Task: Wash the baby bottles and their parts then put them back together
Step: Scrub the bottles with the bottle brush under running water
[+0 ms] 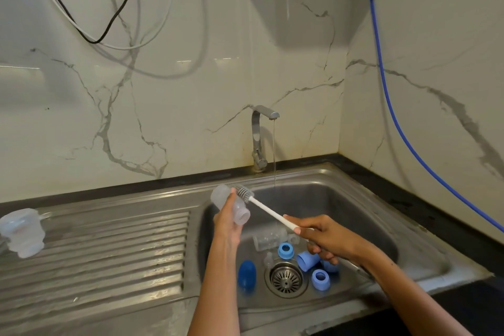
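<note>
Below your hands, blue rings and caps crowd the drain. Your right hand grips the brush; your left hand clasps the bottle over the sink edge, its bristles just beside it. Beyond runs the tap.

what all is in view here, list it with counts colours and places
bottle: 1, clear, in left hand over the sink
brush: 1, white, in right hand, bristles beside the bottle
second bottle: 1, clear, lying in the sink
rings: 2 seen, light blue, by the drain
caps: 2 seen, light blue, right of the drain
dark cap: 1, dark blue, left of the drain
tap: 1, steel, running
sink: 1, steel
clear part: 1, on the drainboard
hose: 1, blue, right wall
left hand; right hand
</note>
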